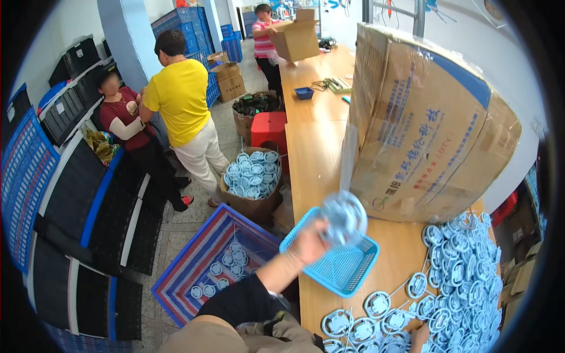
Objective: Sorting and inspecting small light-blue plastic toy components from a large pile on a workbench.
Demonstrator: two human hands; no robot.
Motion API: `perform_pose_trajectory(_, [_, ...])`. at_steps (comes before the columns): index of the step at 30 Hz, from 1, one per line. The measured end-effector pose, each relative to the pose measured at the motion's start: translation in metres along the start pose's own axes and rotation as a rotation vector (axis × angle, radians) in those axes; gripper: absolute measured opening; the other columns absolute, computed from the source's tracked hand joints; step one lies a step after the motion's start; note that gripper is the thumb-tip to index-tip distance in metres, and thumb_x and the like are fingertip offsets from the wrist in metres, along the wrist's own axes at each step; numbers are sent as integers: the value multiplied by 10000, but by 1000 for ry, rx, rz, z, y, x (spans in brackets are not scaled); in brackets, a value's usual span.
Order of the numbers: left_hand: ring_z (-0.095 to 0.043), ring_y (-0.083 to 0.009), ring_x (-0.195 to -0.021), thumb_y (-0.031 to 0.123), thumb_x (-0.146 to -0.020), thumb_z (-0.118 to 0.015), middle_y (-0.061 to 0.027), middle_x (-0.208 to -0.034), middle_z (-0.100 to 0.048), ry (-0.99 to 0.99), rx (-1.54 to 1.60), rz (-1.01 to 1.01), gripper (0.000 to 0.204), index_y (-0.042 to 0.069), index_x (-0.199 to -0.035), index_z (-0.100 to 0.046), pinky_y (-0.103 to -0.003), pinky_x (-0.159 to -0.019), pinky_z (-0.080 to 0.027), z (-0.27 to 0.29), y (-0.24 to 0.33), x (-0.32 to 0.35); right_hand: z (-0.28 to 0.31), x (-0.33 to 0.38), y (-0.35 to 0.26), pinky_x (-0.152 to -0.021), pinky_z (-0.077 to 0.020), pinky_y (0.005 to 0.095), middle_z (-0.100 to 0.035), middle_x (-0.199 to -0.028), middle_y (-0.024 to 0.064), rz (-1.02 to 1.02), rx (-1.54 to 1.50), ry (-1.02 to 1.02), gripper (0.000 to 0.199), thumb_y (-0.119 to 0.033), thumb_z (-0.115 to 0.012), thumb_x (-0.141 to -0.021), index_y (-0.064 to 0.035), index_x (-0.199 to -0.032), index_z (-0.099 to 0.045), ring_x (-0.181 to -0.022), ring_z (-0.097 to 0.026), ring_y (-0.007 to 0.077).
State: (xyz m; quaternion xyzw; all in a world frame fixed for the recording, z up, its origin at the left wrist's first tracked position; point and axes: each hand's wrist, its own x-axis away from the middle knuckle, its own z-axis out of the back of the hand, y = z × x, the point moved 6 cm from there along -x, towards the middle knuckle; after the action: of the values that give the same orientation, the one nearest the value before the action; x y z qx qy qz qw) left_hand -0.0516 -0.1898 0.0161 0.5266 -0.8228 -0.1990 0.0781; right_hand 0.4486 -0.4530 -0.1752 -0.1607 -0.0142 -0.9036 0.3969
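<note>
Long wooden bench (pixel 321 159) runs along the right; big cardboard box (pixel 424 123) sits on it, with a mesh basket (pixel 341 267) in front at the bench's near left edge and a pile of round plastic parts (pixel 465 276) to the basket's right. Left hand (pixel 306 244) holds one blurred round part (pixel 344 216) above the basket; right hand (pixel 421 336) rests on the pile's near edge. On the floor left of the bench: striped sack (pixel 194 259) with parts, open carton of parts (pixel 253 179) behind it, two people (pixel 159 106) standing further left by stacked crates (pixel 70 176).

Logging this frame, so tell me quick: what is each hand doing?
Left hand: closed on a blurred pale blue round part, above the blue basket.
Right hand: mostly out of view at the parts pile; cannot be told.
</note>
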Motion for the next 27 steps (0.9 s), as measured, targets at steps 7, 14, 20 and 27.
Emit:
perform_pose_trajectory(7, [-556, -264, -1094, 259, -870, -543, -107, -1202, -553, 139, -97, -864, 433, 44, -1235, -453, -460, -894, -488, -4, 193, 32, -2, 8, -12, -782, -457, 468, -602, -1008, 288, 83, -207, 166, 471, -350, -543, -809, 58, -1041, -583, -888, -576, 443])
perform_pose_trajectory(14, [-565, -272, -1068, 230, -883, -540, -97, -1181, -571, 318, -81, -769, 373, 69, -1215, -486, -445, -854, -504, 22, 169, 47, 14, 23, -31, -765, -425, 559, -532, -1021, 337, 96, 111, 564, 501, -386, -560, -820, 50, -1063, -509, -904, -528, 479])
perform_pose_trajectory(20, [-560, -299, -1092, 261, -877, -560, -126, -1233, -536, 286, -224, -656, 471, 65, -1283, -424, -438, -872, -501, 14, 140, 43, 19, 17, -23, -823, -417, 545, -547, -1042, 319, 78, 106, 582, 445, -320, -558, -823, 55, -1063, -537, -935, -520, 493])
perform_pose_trajectory(27, [-573, -270, -1070, 309, -933, -467, -123, -1208, -550, 310, -136, -708, 401, 64, -1250, -451, -409, -828, -533, 10, 158, 51, 62, 24, -46, -870, -413, 507, -565, -1063, 292, 333, -150, 325, 417, -246, -546, -829, 78, -1090, -536, -985, -524, 471])
